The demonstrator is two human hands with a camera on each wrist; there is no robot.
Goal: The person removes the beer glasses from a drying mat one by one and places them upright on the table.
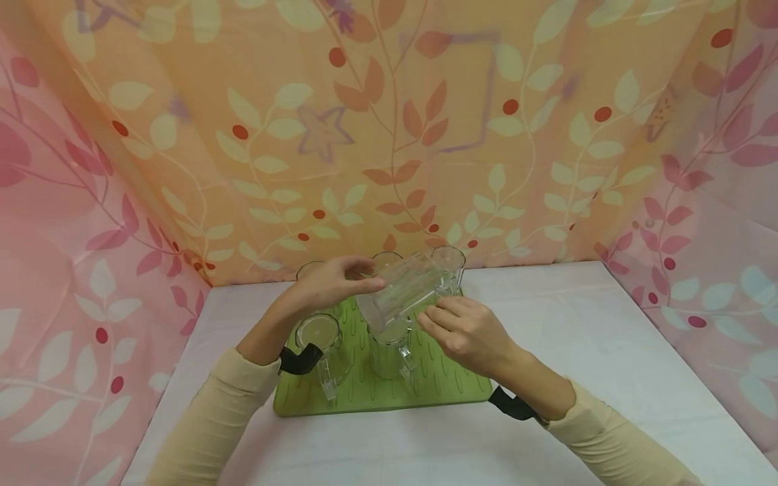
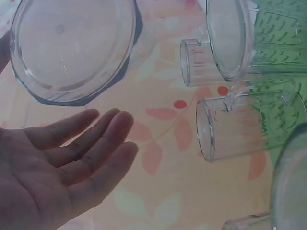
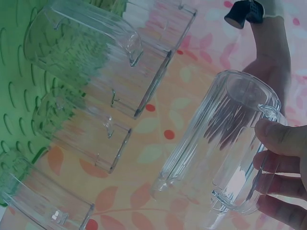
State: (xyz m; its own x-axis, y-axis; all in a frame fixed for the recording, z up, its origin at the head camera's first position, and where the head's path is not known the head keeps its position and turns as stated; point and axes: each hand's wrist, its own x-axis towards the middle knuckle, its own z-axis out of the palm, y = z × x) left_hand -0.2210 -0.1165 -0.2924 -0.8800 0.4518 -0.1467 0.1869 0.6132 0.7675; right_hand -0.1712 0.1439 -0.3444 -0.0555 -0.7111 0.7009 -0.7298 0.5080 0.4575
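A clear glass mug [image 1: 398, 293] is held tilted in the air above a green mat [image 1: 425, 395]. My right hand [image 1: 464, 331] grips it by the handle; in the right wrist view, the thumb and fingers of that hand [image 3: 283, 163] close around the handle. Beside the mug's other end is my left hand [image 1: 331, 280]. Its fingers are spread and relaxed in the left wrist view, where the palm [image 2: 72, 167] lies just below the round end of the mug [image 2: 72, 52]. Directly under the held mug stands another clear mug [image 1: 385, 358], partly covered by it.
More clear mugs stand on the mat: one at the front left [image 1: 319, 331], others along the back, including one at the back right [image 1: 450, 258]. The mat lies on a white table [image 1: 547, 324], with patterned cloth [image 1: 389, 135] hanging behind and at both sides.
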